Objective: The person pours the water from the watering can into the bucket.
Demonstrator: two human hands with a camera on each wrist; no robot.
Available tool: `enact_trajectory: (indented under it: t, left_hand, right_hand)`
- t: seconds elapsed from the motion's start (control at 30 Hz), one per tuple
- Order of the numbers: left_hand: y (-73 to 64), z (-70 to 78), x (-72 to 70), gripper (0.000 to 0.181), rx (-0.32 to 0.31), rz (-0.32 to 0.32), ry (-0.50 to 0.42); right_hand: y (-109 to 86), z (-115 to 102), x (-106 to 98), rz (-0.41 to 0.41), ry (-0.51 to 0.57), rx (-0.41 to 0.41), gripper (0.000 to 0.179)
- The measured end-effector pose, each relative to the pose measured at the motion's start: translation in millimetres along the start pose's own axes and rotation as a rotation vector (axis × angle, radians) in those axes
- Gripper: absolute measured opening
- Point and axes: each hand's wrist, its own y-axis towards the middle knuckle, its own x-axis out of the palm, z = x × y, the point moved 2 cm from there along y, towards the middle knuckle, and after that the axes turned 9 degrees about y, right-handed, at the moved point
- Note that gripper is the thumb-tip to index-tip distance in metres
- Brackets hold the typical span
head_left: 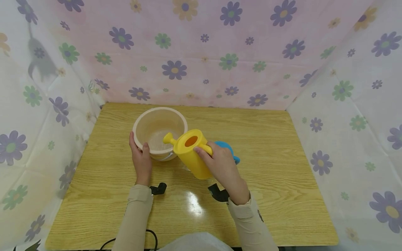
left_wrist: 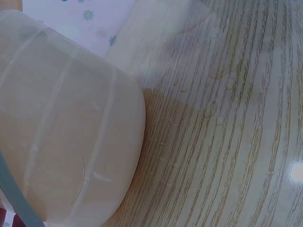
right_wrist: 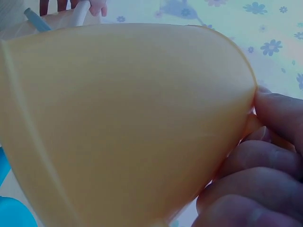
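A pale cream bucket (head_left: pixel 161 123) stands on the left part of the table. My left hand (head_left: pixel 142 164) holds its near left side, the thumb over the rim and the fingers along the outer wall. In the left wrist view the bucket's ribbed wall (left_wrist: pixel 71 118) fills the left side. My right hand (head_left: pixel 224 169) grips the handle of a yellow watering can (head_left: pixel 196 158), its fingers curled round it in the right wrist view. The can is tilted left, and its rose (head_left: pixel 168 138) is over the bucket's opening. Whether water flows cannot be told.
Partly hidden behind my right hand is a blue object (head_left: pixel 224 144) with a handle-like part. Water drops (left_wrist: pixel 210 109) lie on the wooden table (head_left: pixel 276 181) beside the bucket. Flowered sheets (head_left: pixel 201 45) enclose the back and sides. A black cable (head_left: pixel 152 233) runs by the left sleeve.
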Motion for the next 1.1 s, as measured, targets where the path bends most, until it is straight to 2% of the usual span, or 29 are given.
enact_trajectory:
  t: [0.2,0.33,0.43,0.57,0.8,0.9,1.1]
  left_hand:
    - [-6.1,17.0,-1.5,0.057,0.004,-0.005,-0.002]
    - [-7.3,19.6,-1.7,0.057,0.001,-0.004,0.011]
    - [-5.7,16.0,-1.5,0.057,-0.002,-0.002,0.007]
    - [-1.2,3.0,-0.1,0.058,-0.001,0.003,0.006]
    - [-2.5,6.6,-0.3,0.058,-0.008,0.002,0.003]
    - [1.1,-4.5,1.2,0.058,-0.002,0.008,0.002]
    - [1.7,-10.7,2.5,0.057,0.006,0.024,0.024]
  right_hand:
    - [0.4,1,0,-0.001,0.0,0.006,0.042]
    - [0.6,2,1,-0.002,0.003,0.003,0.042]
    - [0.7,2,1,-0.002,0.004,-0.001,0.043]
    - [0.6,2,1,-0.002,0.001,-0.003,0.044]
    - [0.0,2,1,-0.002,0.002,-0.001,0.044]
    - [0.0,2,1,0.001,-0.003,-0.002,0.044]
    - [-0.8,1,1,0.002,0.01,-0.01,0.041]
